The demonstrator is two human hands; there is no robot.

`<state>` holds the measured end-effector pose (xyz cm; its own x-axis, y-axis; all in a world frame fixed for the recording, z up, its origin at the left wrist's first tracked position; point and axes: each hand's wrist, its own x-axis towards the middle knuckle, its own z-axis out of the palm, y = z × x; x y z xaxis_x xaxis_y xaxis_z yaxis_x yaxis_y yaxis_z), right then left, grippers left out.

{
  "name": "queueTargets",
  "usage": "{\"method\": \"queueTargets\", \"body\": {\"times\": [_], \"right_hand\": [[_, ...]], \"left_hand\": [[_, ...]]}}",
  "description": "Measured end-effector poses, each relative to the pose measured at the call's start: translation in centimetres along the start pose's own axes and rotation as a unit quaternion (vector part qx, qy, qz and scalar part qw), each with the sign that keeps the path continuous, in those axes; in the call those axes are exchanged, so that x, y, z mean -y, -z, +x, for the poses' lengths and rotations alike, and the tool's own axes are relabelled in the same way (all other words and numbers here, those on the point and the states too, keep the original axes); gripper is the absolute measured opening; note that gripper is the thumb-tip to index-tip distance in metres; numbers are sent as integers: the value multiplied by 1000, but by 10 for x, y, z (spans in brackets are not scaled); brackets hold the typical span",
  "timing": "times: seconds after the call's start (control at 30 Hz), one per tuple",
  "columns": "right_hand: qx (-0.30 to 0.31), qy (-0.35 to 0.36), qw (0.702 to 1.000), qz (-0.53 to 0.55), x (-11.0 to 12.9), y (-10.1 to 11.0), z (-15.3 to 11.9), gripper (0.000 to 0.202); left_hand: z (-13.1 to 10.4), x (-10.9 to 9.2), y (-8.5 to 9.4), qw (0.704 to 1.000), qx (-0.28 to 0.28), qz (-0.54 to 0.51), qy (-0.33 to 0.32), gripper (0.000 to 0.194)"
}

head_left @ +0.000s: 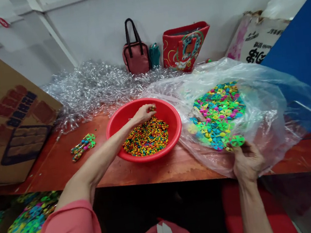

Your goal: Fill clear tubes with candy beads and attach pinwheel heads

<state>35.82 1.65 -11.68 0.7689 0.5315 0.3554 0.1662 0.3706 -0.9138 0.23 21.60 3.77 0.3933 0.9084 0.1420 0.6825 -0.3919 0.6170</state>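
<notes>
My left hand (144, 113) is over the far side of a red plastic basin (110, 129). Its fingers are closed, with something small and dark-yellowish at the tips, perhaps beads, too small to be sure. Many small multicoloured round beads (149, 137) lie in the basin below it. At the front edge of a clear plastic bag (266, 115), my right hand (248, 159) pinches a green plastic wheel piece (237, 141). Behind that hand, a heap of wheel-shaped pieces (220, 112) in green, blue, yellow and pink lies on the bag.
Clear plastic tubes (89, 83) are piled along the wall. Several filled tubes with wheels (83, 146) lie left of the basin. A cardboard box (3, 116) stands at the left, a blue panel (307, 58) at the right. A pink bag (136, 57) and red bag (173, 53) stand behind.
</notes>
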Motion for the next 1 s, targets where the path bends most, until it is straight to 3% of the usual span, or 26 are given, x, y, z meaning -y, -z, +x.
{"method": "queueTargets", "body": {"times": [0.1,0.2,0.3,0.37,0.47,0.57,0.7,0.9,1.0], "right_hand": [[9,-97,983,158,17,-11,-8,45],[68,-162,953,247,46,-35,-28,44],[178,-202,921,280,78,-71,-58,36],[248,-227,895,292,98,-96,-78,37],[291,-257,871,300,120,-122,-102,41],[312,-269,861,298,134,-130,-117,43],[361,-263,848,285,147,-129,-129,40],[378,-236,855,265,157,-126,-131,42],[396,-199,865,236,159,-124,-128,42]], "left_hand": [[-29,-16,30,984,-25,-176,27,40],[-82,-36,36,947,-37,-319,9,40],[-146,-55,13,914,-17,-404,20,42],[-183,-64,-10,873,-1,-484,57,50],[-220,-74,-38,815,36,-571,92,53],[-236,-76,-50,782,54,-612,103,54],[-246,-73,-53,768,64,-630,101,57],[-254,-74,-53,760,50,-639,103,56],[-257,-78,-52,781,20,-615,107,55]]}}
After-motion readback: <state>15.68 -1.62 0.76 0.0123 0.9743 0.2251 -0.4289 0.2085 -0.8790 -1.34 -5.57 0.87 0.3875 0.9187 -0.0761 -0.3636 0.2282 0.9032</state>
